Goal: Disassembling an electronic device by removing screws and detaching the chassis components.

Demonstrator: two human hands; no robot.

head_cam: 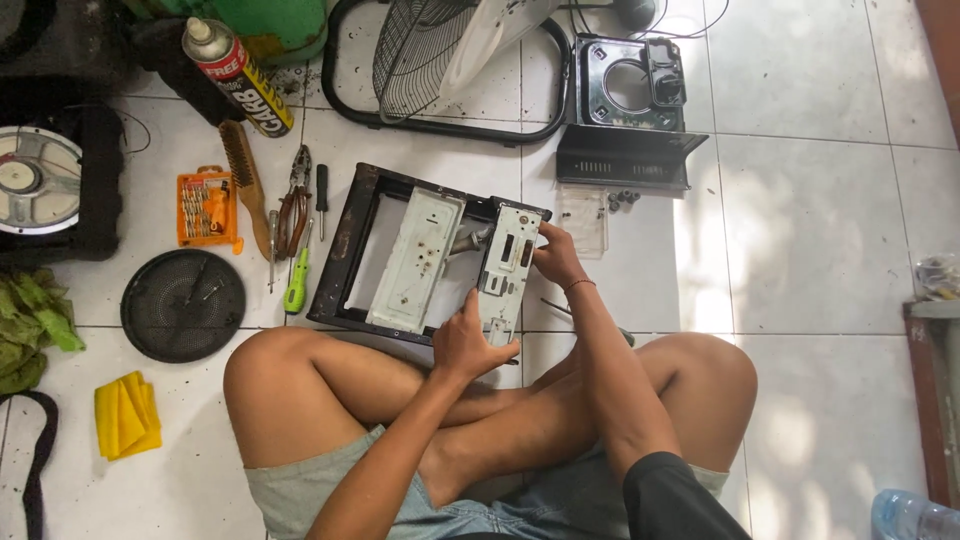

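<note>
Sitting cross-legged on tiled floor (800,230). My left hand (468,343) grips lower end of grey metal bracket (508,270), fingers curled round edge. My right hand (556,255) pinches bracket's upper right side. Bracket rests across black frame (345,250), just beside second pale plate (415,262). Green screwdriver (296,283), pliers (293,205) left of frame.

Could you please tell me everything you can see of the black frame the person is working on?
The black frame is a rectangular open chassis, apparently metal, lying flat and slightly askew on the white tiled floor before crossed legs. Two pale, perforated metal plates span it. The left hand grips the nearer plate's lower end; the right hand holds its upper edge.
</note>
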